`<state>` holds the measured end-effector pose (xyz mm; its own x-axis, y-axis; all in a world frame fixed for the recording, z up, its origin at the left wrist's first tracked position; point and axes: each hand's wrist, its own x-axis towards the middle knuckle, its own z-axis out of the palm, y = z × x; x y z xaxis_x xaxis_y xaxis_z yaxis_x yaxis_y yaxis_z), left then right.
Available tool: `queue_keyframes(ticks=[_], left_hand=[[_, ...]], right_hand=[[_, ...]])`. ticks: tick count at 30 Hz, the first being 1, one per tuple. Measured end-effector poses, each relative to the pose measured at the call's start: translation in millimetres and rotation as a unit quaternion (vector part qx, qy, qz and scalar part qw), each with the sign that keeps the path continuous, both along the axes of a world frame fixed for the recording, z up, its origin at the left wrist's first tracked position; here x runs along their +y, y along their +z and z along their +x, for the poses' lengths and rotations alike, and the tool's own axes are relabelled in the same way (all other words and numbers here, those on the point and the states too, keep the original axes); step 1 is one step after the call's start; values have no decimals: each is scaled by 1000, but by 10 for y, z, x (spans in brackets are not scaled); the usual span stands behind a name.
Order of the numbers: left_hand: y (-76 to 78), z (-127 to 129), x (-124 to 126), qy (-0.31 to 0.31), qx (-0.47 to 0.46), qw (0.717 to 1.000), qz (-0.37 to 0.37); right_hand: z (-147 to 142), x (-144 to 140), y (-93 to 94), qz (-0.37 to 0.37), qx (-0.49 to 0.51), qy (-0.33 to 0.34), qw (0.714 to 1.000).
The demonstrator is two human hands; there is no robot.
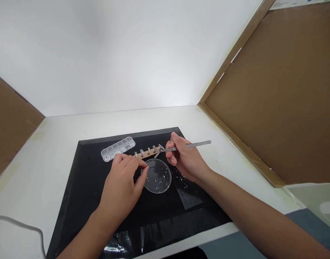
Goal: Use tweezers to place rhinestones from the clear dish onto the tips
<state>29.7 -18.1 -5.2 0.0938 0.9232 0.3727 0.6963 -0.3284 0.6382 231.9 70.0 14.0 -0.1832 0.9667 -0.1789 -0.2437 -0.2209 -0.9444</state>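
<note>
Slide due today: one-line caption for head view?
Right hand holds a slim metal tool by a tan strip, left hand near a clear dish, over a black mat.

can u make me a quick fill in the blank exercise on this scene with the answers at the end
1. The person's ____ hand holds the slim metal tool.
2. The divided clear case lies nearer to the person's ____ hand than to the other.
3. The clear dish rests on a mat that is ____ in colour.
4. The panel behind the mat is ____ in colour.

Missing words: right; left; black; white.
</note>
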Motion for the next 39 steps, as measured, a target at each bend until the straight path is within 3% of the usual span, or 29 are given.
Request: queue_keyframes(ticks=[5, 11, 23, 39], left_hand=[[-8, -2, -2, 5, 3, 1000, -6], [-16, -7, 15, 43, 4, 999, -14], [-32, 16, 45, 55, -3, 998, -14], [-34, 25, 37, 66, -4, 998, -19]], right_hand=[[18, 31, -47, -38, 21, -22, 999], [5, 78, -85, 63, -43, -45, 996], [-83, 329, 53, 131, -143, -80, 978], [-192, 273, -12, -24, -43, -56, 997]])
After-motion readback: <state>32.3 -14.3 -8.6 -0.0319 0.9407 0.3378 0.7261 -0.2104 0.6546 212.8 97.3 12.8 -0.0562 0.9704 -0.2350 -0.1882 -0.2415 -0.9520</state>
